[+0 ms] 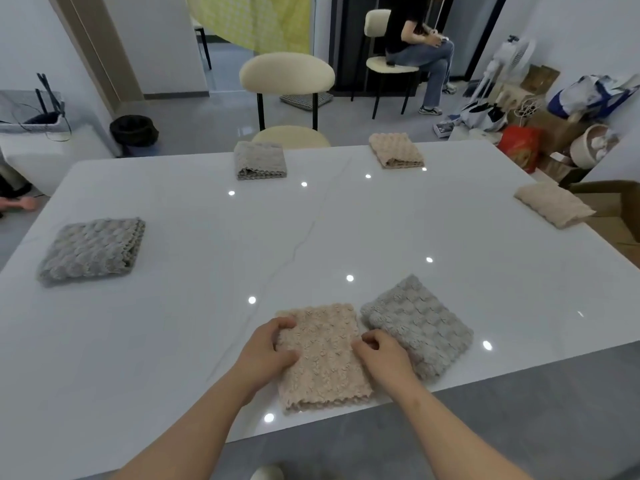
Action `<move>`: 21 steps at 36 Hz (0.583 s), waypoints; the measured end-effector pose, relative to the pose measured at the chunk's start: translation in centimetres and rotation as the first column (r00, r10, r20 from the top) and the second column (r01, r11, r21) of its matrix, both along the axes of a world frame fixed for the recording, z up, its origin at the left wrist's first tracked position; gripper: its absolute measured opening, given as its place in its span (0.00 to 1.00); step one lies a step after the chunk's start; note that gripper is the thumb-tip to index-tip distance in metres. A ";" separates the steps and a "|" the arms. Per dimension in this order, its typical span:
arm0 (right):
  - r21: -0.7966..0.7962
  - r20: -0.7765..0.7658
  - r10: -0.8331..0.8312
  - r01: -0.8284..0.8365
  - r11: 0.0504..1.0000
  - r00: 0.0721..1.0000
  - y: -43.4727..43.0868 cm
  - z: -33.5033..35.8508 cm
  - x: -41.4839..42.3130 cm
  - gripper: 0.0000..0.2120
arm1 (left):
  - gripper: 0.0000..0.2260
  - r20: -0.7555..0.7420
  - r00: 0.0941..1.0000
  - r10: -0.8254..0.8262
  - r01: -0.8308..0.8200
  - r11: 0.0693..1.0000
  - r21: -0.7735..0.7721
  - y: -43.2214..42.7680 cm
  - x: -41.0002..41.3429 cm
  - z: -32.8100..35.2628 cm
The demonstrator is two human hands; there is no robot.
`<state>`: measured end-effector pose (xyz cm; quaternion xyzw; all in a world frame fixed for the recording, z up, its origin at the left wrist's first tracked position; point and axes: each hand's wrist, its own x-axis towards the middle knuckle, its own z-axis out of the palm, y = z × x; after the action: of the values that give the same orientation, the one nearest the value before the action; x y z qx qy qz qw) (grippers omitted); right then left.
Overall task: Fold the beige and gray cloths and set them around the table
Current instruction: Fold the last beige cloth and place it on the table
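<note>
A folded beige cloth (323, 362) lies at the near edge of the white table (194, 258). My left hand (268, 348) grips its left side, fingers curled over the far left corner. My right hand (382, 351) pinches its right edge. A folded gray cloth (420, 323) lies right beside it, touching it. Other folded cloths rest around the table: a gray one (91, 249) at the left, a gray one (259, 160) at the far edge, a beige one (396, 150) at the far right, a beige one (554, 204) on the right edge.
A cream chair (287, 76) stands at the table's far side. A person (419, 46) sits on another chair further back. Bags and boxes (519, 147) are piled on the floor at the right. A black bin (133, 129) stands at the back left.
</note>
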<state>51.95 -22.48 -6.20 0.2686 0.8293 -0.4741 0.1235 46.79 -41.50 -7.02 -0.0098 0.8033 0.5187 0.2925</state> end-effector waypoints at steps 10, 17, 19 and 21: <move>0.032 -0.041 0.165 -0.164 0.986 0.985 -1.6 0.1 -0.4 0.05 | 0.24 -0.029 0.968 0.250 -0.250 0.968 -0.010 0.1 0.0 -0.4; 0.064 -0.076 0.269 -0.264 0.962 0.960 -2.8 0.3 -1.0 0.16 | 0.20 -0.193 0.978 0.077 -0.130 0.953 -0.275 -0.6 -1.6 0.8; 0.061 -0.084 0.260 -0.256 0.965 0.962 -3.0 0.3 -1.1 0.16 | 0.18 -0.165 0.986 -0.006 -0.043 0.956 -0.290 -0.7 -1.7 1.2; 0.058 -0.075 0.238 -0.234 0.970 0.968 -3.1 0.1 -1.1 0.16 | 0.16 -0.176 0.981 -0.078 0.014 0.942 -0.335 -0.8 -1.7 1.3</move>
<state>50.87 -25.60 -6.09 0.1515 0.8711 -0.4461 0.1387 45.07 -42.34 -5.73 0.0087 0.9031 0.3676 0.2220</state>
